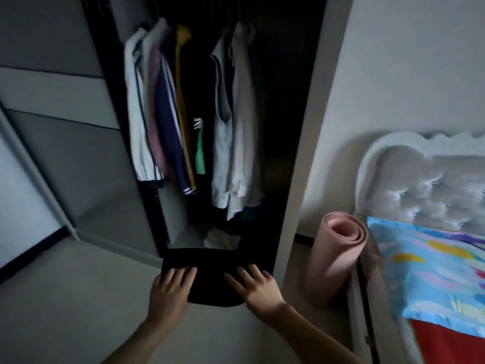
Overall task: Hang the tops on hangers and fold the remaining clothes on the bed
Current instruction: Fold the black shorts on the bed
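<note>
Being held before the wardrobe (273,127), a black garment (210,271) is being pinched at both ends by the left grip (172,287) and right grip (256,287) (thumbs hidden), its long axis lying crosswise, neither grip nearer the wardrobe.

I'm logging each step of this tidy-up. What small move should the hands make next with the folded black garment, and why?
Probably ease it forward and down into the open wardrobe. The left hand and right hand hold the folded black garment level just before the opening, and the hanging clothes leave room below, beside a pale crumpled cloth.
</note>
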Available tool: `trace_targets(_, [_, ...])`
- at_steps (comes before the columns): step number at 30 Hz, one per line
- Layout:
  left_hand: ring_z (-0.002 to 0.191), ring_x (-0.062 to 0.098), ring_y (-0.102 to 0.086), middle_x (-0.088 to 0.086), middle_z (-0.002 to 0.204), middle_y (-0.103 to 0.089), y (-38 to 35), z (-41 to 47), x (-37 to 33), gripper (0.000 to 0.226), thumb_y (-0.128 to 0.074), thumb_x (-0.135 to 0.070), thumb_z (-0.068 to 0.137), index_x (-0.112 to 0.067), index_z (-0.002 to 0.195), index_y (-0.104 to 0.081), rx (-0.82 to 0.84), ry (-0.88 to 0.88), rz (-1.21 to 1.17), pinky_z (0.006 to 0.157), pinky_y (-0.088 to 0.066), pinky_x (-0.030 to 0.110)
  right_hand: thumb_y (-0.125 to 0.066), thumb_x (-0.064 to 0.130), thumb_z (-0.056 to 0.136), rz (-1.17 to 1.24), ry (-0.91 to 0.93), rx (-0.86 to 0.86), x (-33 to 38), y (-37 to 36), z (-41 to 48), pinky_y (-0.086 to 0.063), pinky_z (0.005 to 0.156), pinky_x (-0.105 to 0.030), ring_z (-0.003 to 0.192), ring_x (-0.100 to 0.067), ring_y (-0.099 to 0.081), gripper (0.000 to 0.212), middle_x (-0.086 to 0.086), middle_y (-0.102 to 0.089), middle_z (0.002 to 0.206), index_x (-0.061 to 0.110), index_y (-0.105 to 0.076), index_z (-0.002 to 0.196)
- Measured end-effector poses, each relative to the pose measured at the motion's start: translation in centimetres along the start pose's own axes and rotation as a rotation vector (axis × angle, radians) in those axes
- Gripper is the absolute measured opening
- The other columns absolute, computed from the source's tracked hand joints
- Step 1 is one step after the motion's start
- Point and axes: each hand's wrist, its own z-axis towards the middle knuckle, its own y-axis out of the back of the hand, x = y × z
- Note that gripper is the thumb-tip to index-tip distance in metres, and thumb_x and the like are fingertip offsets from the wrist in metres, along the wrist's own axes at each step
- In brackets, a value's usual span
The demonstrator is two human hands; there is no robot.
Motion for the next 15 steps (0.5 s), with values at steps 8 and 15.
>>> trace_targets(8, [0.069, 0.028, -0.059, 0.005, 0.078, -0.066, -1.4, -0.4, 12.9, 0.037, -0.034, -0.010, 0.072, -0.016, 0.105, -0.050, 0.021, 0.063, -0.008, 0.053, -0.046, 0.031, -0.037, 0.014, 0.068, 0.067, 0.007, 0.150, 6.4, -4.7, 11.3, -0.048, 0.050, -0.021, 0.074, -0.021, -0.065, 0.054, -0.001, -0.068, 0.095, 0.023, -0.045, 0.121])
trace_targets(15, [0.066, 0.028, -0.060, 0.005, 0.075, -0.065, -6.0, 3.8, 19.7, 0.037, -0.036, -0.010, 0.070, -0.016, 0.104, -0.049, 0.083, 0.068, 0.023, 0.052, -0.046, 0.032, -0.037, 0.013, 0.069, 0.102, 0.042, 0.210, 4.9, -10.5, 19.2, -0.050, 0.053, -0.021, 0.075, -0.021, -0.065, 0.053, -0.001, -0.069, 0.095, 0.024, -0.046, 0.120])
